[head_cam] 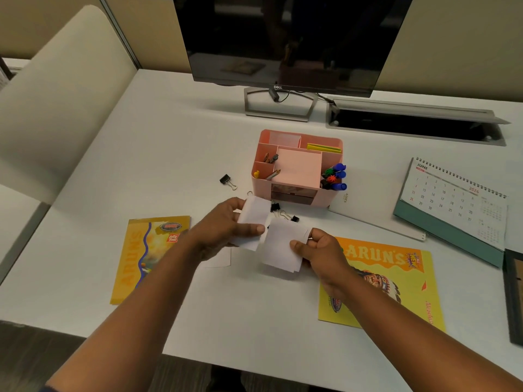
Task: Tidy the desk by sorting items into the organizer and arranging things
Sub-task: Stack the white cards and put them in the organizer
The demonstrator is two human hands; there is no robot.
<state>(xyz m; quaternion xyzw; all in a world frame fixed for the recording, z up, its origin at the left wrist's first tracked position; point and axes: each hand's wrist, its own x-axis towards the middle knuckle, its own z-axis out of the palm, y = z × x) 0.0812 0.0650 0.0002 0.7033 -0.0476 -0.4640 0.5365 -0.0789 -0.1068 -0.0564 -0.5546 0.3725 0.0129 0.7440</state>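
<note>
Hands above the table's middle: left hand pinches one white paper stack, right hand another, near the pink organizer. Risk: loose sheets may slip and scatter among binder clips.

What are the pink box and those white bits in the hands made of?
The pink desk organizer looks like smooth matte plastic: thin, stiff dividers. The white slips, one in the left hand and one in the right hand, look like thin paper: flat, slightly bent.

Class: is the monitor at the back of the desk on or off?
Off, it appears: the monitor screen is black, showing only dim reflections.
</note>
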